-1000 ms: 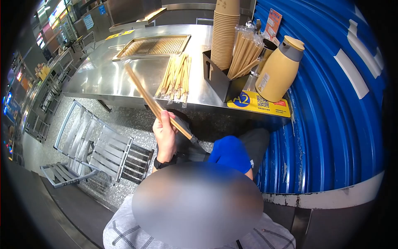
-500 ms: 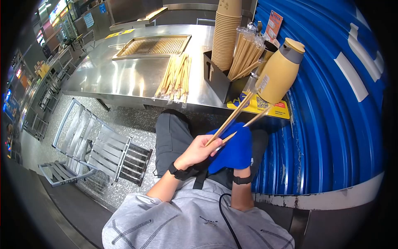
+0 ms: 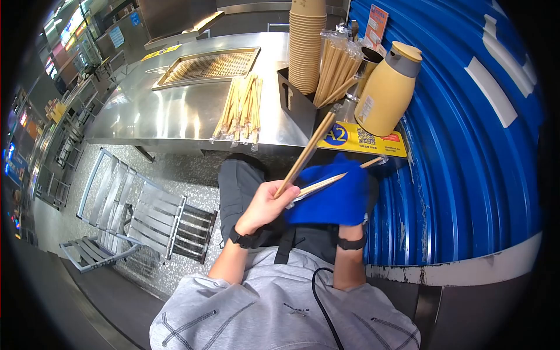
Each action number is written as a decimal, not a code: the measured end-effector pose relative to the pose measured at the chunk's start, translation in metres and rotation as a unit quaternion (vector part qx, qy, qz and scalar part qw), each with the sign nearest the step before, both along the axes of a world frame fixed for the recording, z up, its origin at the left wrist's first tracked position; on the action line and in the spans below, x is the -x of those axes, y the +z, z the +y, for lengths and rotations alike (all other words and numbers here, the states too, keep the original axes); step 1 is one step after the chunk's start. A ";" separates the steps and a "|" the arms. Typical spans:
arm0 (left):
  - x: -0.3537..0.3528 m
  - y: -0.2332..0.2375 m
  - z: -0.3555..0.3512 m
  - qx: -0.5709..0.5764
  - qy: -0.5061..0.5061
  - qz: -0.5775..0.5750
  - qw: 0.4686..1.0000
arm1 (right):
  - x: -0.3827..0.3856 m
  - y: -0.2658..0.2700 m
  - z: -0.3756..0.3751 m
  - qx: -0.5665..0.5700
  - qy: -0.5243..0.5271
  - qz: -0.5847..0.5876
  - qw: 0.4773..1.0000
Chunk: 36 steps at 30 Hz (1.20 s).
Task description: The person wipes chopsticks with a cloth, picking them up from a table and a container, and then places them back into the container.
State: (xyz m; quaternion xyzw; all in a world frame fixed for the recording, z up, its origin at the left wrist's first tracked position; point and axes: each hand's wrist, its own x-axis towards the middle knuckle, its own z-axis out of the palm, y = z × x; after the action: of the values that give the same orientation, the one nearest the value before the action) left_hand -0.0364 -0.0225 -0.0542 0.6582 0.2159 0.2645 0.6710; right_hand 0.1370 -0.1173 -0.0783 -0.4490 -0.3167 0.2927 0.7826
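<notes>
My left hand (image 3: 265,204) is closed around several wrapped chopsticks (image 3: 308,153) that point up toward the table edge. A second, lower wrapped pair of chopsticks (image 3: 318,186) runs from its fingers to the right, passing under a fold of a blue cloth (image 3: 329,207). The far end of that pair sticks out past the cloth. Draped over my right hand, the cloth hides its fingers and folds over the chopsticks; only the wrist with a black band shows. Both hands are above my lap, in front of the metal table (image 3: 175,119).
Loose wrapped chopsticks (image 3: 240,111) lie by the table's front edge. A black caddy (image 3: 296,105) holds stacked paper cups (image 3: 307,52) and upright chopsticks (image 3: 338,64). Beside it stand a yellow jug (image 3: 385,93) and a blue corrugated wall (image 3: 455,151). A folding chair (image 3: 154,213) is at left.
The upright chopsticks have shifted left with my left hand. My right hand and the cloth have moved slightly right, and the lower pair now lies flatter across the cloth.
</notes>
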 end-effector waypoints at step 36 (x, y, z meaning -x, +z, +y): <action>0.029 0.012 0.036 0.054 0.355 -0.185 0.915 | 0.043 -0.025 -0.002 -0.073 0.096 -0.637 0.761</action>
State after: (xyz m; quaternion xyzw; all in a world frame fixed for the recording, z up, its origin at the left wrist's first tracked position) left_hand -0.0656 0.0140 -0.0425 0.4405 0.3211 0.5900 0.5956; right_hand 0.0942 -0.1189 -0.1028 -0.4410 -0.8041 -0.0109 0.3985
